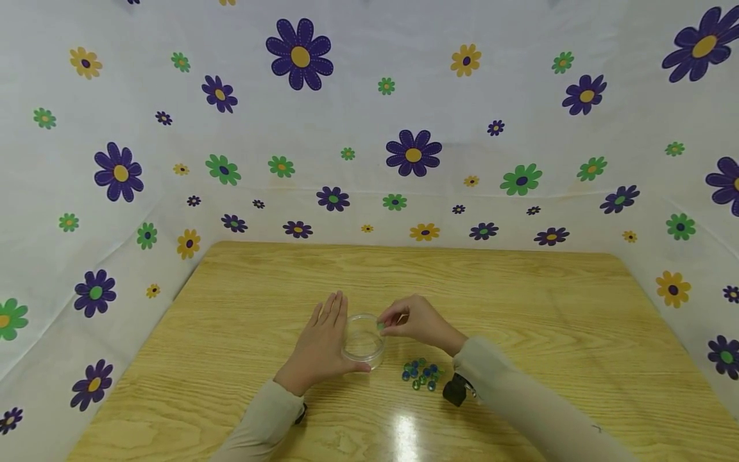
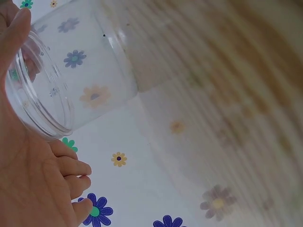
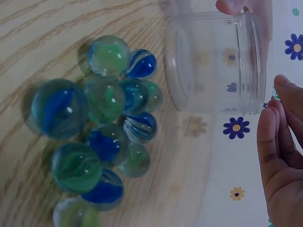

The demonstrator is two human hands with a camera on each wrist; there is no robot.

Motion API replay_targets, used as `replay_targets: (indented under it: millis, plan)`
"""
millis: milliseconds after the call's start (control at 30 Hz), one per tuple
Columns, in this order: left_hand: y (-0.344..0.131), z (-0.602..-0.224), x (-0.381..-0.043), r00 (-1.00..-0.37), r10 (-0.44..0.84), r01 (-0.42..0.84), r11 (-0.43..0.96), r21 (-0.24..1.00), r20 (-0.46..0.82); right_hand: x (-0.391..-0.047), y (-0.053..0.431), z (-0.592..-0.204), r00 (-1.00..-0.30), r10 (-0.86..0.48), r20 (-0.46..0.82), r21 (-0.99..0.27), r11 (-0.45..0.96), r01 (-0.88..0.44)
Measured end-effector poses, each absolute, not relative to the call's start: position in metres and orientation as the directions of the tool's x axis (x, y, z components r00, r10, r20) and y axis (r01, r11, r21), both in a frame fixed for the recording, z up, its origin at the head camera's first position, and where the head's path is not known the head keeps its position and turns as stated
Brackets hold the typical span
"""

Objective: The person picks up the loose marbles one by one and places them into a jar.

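The person wears long, plain, pale greyish-beige sleeves. The right sleeve (image 1: 537, 398) ends in a simple cuff (image 1: 470, 356). Just beyond this cuff, the right hand (image 1: 424, 324) is bare; the left hand (image 1: 320, 350) is bare too. Beside the cuff sits a small, boxy black device (image 1: 454, 391). Farther from the cuff, toward the elbow, is a small dark mark (image 1: 597, 428). Well apart from the cuff, something black (image 1: 301, 414) shows by the left sleeve (image 1: 260, 420), mostly hidden.
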State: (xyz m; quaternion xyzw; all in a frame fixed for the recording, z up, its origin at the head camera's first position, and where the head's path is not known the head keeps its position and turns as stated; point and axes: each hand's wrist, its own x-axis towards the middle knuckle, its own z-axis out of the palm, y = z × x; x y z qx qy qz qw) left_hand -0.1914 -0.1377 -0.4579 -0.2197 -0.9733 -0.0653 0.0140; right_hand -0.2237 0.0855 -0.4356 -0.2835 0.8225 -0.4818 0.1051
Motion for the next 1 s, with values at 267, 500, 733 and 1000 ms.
replay_targets:
  millis: [267,500,733,1000]
  plan:
    - [-0.1378,-0.4576,-0.1903,-0.901,0.426,0.433,0.892,0.127,0.079,-0.2228,0.0832,-0.4348,-0.807,-0.583,0.098,-0.834,0.394,-0.386]
    - [-0.1376,-0.4576,-0.1906,-0.897,0.432,0.441,0.89,0.119,0.093,-0.2219,0.0839,-0.4335,-0.812,-0.576,0.095,-0.823,0.413,-0.389]
    - [-0.1382,-0.4572,-0.19,-0.906,0.415,0.422,0.9,0.113,0.082,-0.2221,0.0847,-0.4352,-0.813,-0.574,0.097,-0.824,0.411,-0.389]
    - [-0.1394,-0.4553,-0.1886,-0.911,0.405,0.411,0.906,0.101,0.073,-0.222,0.0858,-0.4361,-0.813,-0.573,0.102,-0.809,0.427,-0.403]
